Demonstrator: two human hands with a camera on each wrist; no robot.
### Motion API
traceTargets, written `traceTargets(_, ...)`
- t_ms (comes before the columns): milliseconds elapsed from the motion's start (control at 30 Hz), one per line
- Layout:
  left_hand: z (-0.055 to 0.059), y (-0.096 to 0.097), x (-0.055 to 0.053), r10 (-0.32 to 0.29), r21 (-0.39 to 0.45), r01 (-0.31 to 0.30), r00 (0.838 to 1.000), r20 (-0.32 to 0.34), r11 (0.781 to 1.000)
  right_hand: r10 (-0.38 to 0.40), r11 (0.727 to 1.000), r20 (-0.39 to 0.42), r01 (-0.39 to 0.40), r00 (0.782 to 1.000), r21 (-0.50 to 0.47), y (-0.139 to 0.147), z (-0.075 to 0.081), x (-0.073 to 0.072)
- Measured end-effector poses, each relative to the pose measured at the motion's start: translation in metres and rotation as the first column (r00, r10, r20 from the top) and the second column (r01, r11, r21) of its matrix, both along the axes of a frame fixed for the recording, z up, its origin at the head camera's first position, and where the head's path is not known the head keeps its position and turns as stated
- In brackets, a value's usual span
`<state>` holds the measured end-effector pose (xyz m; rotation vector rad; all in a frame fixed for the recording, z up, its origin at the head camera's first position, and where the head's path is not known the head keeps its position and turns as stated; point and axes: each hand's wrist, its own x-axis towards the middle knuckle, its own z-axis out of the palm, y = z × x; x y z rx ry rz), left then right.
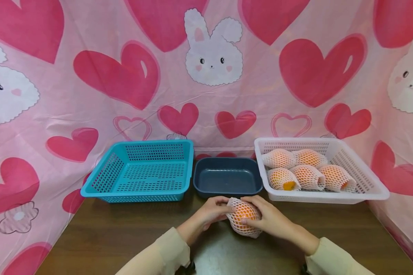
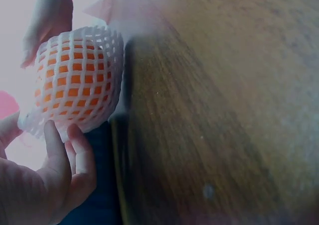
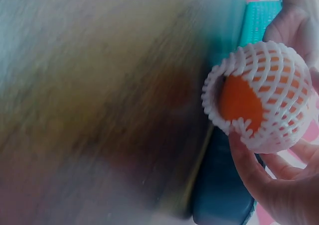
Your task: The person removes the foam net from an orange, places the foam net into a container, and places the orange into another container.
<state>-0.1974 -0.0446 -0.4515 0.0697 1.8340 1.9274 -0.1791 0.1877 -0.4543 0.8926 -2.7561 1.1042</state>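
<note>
An orange (image 1: 243, 218) in a white foam net sleeve is between the two hands, above the front middle of the table. My right hand (image 1: 273, 218) grips it from the right, with the thumb on the near side. My left hand (image 1: 211, 214) pinches the net's left end. In the left wrist view, the netted orange (image 2: 75, 80) has the left thumb and fingers (image 2: 59, 153) at its lower end. In the right wrist view, bare peel of the orange (image 3: 241, 103) shows through the open end of the net, and the right thumb (image 3: 244, 158) touches the rim.
A blue-green basket (image 1: 137, 198) stands at the back left, with nothing seen inside. A dark blue tub (image 1: 227, 191) sits in the middle. At the right, a white basket (image 1: 327, 196) holds several netted oranges (image 1: 306, 175). Behind hangs a pink heart-patterned cloth (image 1: 206, 99).
</note>
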Motion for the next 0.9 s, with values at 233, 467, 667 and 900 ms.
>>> traceTargets(233,0.002,-0.006,0.002,-0.003,-0.004,0.003,1.000,0.003,1.000,0.018,1.000,0.105,-0.016,0.994,-0.023,-0.005,0.002,0.002)
traceTargets(467,0.001,-0.011,0.005,-0.021,-0.048,0.022,0.999,0.025,0.999,0.065,0.997,0.189,-0.058,0.980,-0.043,-0.011,0.002,0.003)
traceTargets(667,0.000,-0.015,0.005,-0.051,-0.028,0.052,0.999,0.014,0.998,0.102,0.995,0.281,-0.099,0.954,-0.024,-0.012,0.004,-0.002)
traceTargets(900,0.000,-0.014,0.007,-0.079,0.006,0.079,0.997,0.023,0.997,0.112,0.994,0.367,-0.107,0.923,-0.033,0.007,-0.066,-0.043)
